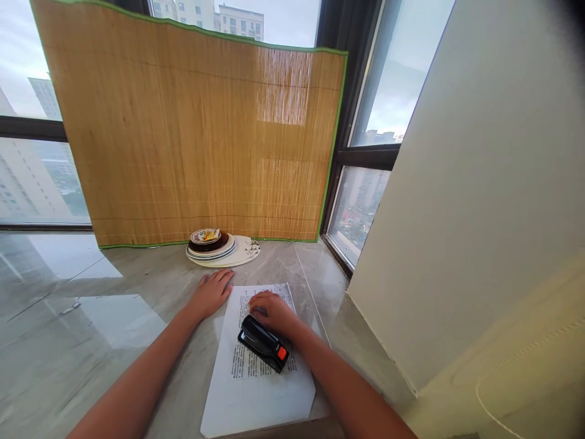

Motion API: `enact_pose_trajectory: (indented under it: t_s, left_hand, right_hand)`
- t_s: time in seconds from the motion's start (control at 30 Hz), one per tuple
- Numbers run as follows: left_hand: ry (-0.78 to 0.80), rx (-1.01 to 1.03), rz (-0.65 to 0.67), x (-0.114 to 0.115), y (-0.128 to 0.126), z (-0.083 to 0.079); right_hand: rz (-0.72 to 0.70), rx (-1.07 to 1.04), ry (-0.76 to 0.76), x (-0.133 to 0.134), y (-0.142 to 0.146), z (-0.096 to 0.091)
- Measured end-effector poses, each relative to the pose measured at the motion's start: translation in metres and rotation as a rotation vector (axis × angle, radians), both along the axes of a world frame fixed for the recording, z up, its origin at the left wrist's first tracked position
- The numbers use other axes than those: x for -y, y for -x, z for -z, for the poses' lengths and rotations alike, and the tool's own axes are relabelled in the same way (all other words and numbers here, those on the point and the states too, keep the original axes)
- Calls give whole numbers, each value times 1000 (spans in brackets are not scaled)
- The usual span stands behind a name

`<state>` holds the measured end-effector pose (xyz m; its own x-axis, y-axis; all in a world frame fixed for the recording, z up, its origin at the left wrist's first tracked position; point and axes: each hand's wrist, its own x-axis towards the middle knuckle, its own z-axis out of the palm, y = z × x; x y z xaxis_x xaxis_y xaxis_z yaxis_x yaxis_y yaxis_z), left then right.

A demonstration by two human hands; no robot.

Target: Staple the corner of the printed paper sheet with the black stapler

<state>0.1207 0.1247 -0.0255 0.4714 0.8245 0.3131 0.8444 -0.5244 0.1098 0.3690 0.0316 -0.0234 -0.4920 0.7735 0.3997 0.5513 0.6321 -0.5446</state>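
Note:
My left hand [212, 294] lies flat on the grey stone surface, fingers stretched out, beside the far left corner of a stack of printed paper [256, 399]. My right hand [273, 312] rests over the upper part of the printed page, its fingers loosely bent and the thumb a little apart. Nothing shows in its grasp. Just nearer to me, close to the right thumb, a black stapler [262, 342] with a red-orange button lies slantwise on the paper. Whether the right hand touches it is hard to make out.
Beyond my hands, stacked plates [212, 244] stand on an oval white board [249, 249]. A bamboo mat [192, 134] with green edging leans against the windows. A pale wall [457, 213] rises on the right. A small shiny item [70, 308] lies far left.

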Motion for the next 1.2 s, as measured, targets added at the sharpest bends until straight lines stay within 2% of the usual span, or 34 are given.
enact_pose_trajectory:
  t_s: [0.27, 0.4, 0.53, 0.6, 0.63, 0.7, 0.77, 0.8, 0.87, 0.97, 1.1, 1.2]
  left_hand:
    - [-93, -74, -100, 7, 0, -10]
    - [-97, -73, -183, 11, -1, -12]
    - [-110, -40, -202, 14, -3, -16]
    - [-128, 10, -154, 18, -4, -20]
    - [-122, 44, -86, 20, -5, -21]
    - [-49, 112, 129, 26, -8, -24]
    - [59, 154, 327, 32, -10, -25]
    - [101, 163, 379, 35, -11, -24]
    - [132, 163, 397, 39, -13, -23]
    - [125, 150, 371, 39, -14, -20]
    - [135, 159, 395, 35, -13, -19]
    - [156, 176, 401, 34, -12, -18]
  right_hand:
    - [-4, 15, 3, 2, 0, -3]
    - [-28, 25, 12, 5, 0, -7]
    - [-66, 20, 16, 5, 3, -8]
    - [-64, -19, 15, 5, 2, -10]
    - [-50, -54, 16, 6, 1, -13]
    - [-48, -137, 28, 10, -5, -21]
    - [-124, -210, 76, 17, -13, -33]
    - [-187, -231, 117, 22, -17, -38]
    - [-302, -229, 208, 32, -23, -47]
    - [-357, -132, 261, 43, -23, -50]
    - [-358, -40, 178, 45, -18, -47]
    - [-344, -75, 112, 43, -19, -46]
